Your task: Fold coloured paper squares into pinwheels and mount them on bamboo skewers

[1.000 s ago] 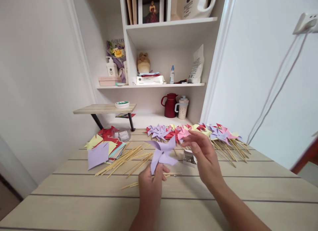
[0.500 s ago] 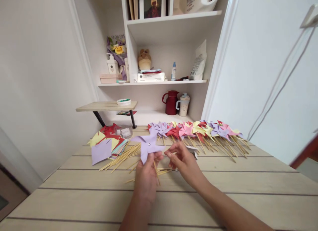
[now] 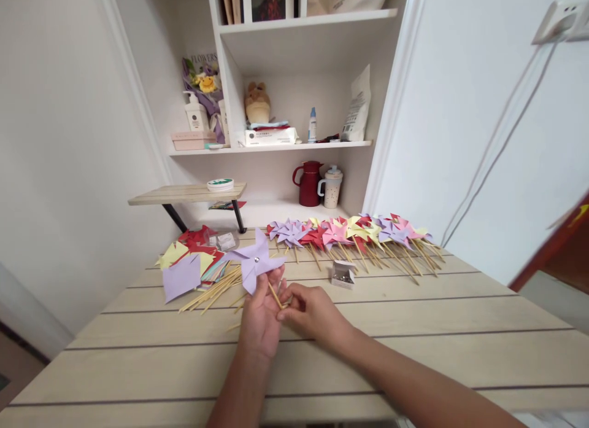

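A light purple paper pinwheel (image 3: 256, 260) with a shiny pin at its centre faces me over the table. My left hand (image 3: 263, 314) holds it from below, thumb in front and fingers behind the blades. Its wooden stick (image 3: 275, 295) slants down to the right across my left fingers. My right hand (image 3: 309, 310) pinches the lower end of that stick between thumb and forefinger. Left of my hands lie loose wooden sticks (image 3: 216, 291) and a purple paper square (image 3: 182, 277) on a pile of coloured sheets. Finished pinwheels (image 3: 335, 233) in several colours lie along the back.
An open small box (image 3: 343, 274) of metal pins stands right of my hands. A low wooden stand (image 3: 188, 194) is at the back left. Behind the table, a white shelf (image 3: 271, 149) holds bottles and a plush toy; a red jug (image 3: 310, 183) and a cup (image 3: 332, 187) stand below.
My right hand has moved left and down, from apart beside the pinwheel to the stick's lower end. The pin box is now uncovered. The whole view has shifted slightly.
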The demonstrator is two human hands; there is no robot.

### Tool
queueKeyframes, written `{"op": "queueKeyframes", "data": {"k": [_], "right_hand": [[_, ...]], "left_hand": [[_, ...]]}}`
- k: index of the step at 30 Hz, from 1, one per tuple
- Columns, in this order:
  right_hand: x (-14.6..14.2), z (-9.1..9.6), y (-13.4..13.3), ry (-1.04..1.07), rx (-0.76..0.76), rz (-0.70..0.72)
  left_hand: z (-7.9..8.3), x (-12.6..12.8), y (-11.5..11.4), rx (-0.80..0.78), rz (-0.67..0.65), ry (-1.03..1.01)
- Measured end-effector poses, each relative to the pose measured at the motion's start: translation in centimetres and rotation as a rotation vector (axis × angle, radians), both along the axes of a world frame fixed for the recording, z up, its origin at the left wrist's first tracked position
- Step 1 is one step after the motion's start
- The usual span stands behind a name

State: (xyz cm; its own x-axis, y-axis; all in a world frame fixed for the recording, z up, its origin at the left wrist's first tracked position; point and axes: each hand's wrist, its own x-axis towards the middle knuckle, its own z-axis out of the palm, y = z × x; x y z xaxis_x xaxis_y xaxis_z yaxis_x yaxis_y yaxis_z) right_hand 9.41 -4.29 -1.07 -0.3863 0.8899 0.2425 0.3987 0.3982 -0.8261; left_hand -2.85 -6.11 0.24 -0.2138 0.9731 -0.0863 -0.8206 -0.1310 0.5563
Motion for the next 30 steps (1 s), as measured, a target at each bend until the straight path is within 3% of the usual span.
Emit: {"op": "queueKeyframes", "data": {"k": [14,21,25,30], "right_hand": [[0.2,0.5,0.5,0.031,0.029,-0.043],[2.6,2.4,2.1,0.242,-0.136,-0.083],[5.0,4.0,4.2,0.3,-0.129,-0.207],[7.3,6.0,7.4,0.101,-0.123,-0.327]], "left_hand": [[-0.4,-0.4,0.2,0.051,-0.041,0.125],[-0.6,-0.5,0.2,0.032,-0.055,0.189],[-0.3,-0.6,0.1,-0.026,-0.021,0.178],[-0.5,-0.8,0.2,-0.061,-0.03,0.127]]}}
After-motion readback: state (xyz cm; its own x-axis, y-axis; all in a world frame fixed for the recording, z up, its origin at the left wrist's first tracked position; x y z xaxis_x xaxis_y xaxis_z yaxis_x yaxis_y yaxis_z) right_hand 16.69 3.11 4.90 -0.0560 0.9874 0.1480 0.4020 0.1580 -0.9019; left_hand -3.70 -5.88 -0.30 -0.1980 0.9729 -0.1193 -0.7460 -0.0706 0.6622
